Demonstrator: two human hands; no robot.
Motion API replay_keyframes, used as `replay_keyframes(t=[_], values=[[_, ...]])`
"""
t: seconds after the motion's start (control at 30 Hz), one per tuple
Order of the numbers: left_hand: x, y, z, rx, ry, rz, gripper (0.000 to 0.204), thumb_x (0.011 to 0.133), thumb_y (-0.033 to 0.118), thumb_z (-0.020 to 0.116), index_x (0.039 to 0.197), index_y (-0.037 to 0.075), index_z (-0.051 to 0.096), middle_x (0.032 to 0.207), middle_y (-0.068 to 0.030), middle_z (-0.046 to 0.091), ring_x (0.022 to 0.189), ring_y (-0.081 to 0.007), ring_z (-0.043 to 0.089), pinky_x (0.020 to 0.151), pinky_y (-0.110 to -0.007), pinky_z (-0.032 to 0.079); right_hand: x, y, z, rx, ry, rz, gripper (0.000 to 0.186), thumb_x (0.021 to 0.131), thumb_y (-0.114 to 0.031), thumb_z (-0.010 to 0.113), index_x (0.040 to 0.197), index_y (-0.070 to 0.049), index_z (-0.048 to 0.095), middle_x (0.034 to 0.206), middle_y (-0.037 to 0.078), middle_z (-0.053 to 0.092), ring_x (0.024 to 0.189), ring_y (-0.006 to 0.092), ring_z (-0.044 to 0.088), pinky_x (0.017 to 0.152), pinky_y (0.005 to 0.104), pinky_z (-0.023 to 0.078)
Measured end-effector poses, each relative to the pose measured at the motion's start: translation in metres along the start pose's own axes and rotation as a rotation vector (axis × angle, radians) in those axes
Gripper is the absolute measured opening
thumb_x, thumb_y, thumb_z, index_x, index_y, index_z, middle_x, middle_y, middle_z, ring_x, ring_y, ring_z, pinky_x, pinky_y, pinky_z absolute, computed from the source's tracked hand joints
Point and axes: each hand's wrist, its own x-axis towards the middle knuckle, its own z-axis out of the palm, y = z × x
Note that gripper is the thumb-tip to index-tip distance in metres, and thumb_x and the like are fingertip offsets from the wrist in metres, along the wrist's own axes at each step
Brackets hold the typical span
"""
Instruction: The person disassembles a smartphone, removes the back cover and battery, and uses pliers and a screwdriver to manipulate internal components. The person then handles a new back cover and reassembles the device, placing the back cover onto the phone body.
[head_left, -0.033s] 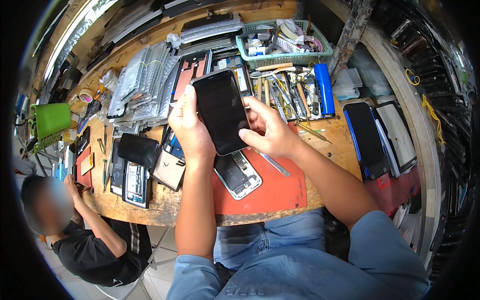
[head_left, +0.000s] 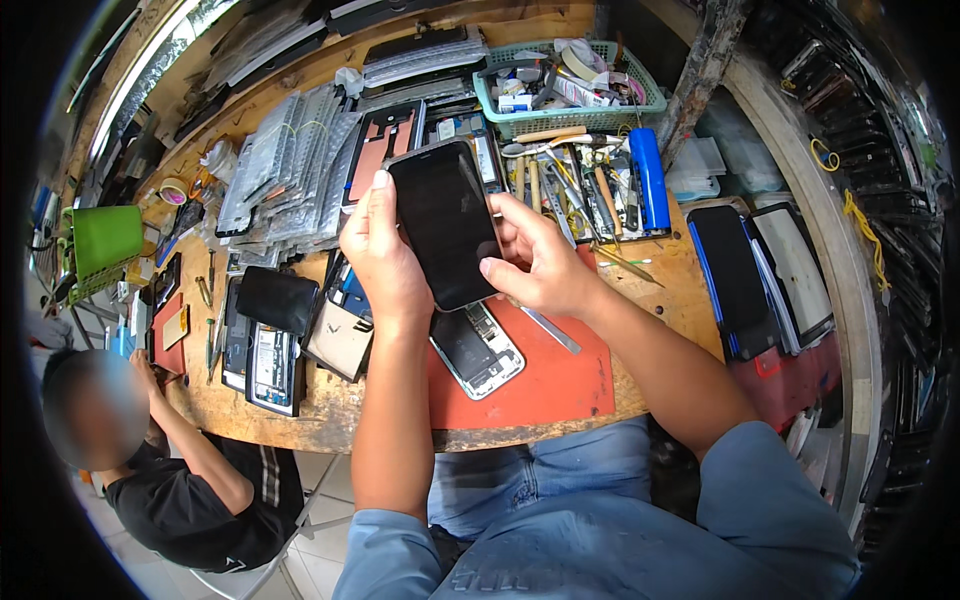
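A dark-screened smartphone [head_left: 445, 220] is held up over the bench between both hands, its screen toward me and unlit. My left hand [head_left: 388, 250] is wrapped round its left edge, thumb along the side. My right hand [head_left: 540, 258] grips the right edge low down, with the thumb at the lower corner of the glass. Below it, an opened phone body [head_left: 485, 362] with its inner parts exposed lies on a red mat [head_left: 570, 385]; the held phone and my hands hide its upper part. A thin metal tool [head_left: 550, 330] rests on the mat beside it.
Other opened phones [head_left: 268, 365] lie left of the mat. Behind are stacked screens in bubble wrap [head_left: 290, 165], a tool tray [head_left: 590, 185] with a blue cylinder [head_left: 652, 180], and a green basket [head_left: 570, 118]. Upright tablets [head_left: 735, 280] stand right. A co-worker [head_left: 200, 490] sits at left.
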Motion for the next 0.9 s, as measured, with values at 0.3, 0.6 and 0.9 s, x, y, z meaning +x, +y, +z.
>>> replay_keyframes(t=[0.3,0.6,0.9], values=[[-0.006,-0.008,0.007,0.039,-0.005,0.046,0.027,0.113,0.022,0.057,0.108,0.001,0.073,0.103,-0.0032,0.074,0.092,-0.0096,0.067,0.085,-0.026,0.053,0.005,0.006,0.014,-0.278,0.175,-0.226,0.057,0.094,-0.005,0.075,0.143,0.003,0.046,0.129,0.011,0.063,0.117,0.017,0.061,0.104,0.0341,0.052],[-0.003,0.004,0.016,-0.035,0.081,0.003,0.031,0.113,0.025,0.059,0.098,0.003,0.074,0.093,0.0006,0.072,0.082,-0.0058,0.063,0.075,-0.024,0.05,0.004,0.003,0.006,-0.296,0.062,-0.326,0.085,0.089,-0.01,0.081,0.158,0.007,0.033,0.149,0.02,0.053,0.14,0.0234,0.052,0.119,0.0382,0.042],[-0.003,-0.01,0.009,-0.11,0.04,-0.078,0.027,0.112,0.024,0.06,0.098,0.004,0.073,0.095,-0.0011,0.074,0.081,-0.0065,0.067,0.074,-0.023,0.052,0.007,0.003,0.018,-0.342,0.253,-0.289,0.079,0.086,-0.012,0.075,0.153,0.008,0.038,0.133,0.025,0.066,0.123,0.0333,0.067,0.107,0.0425,0.052]])
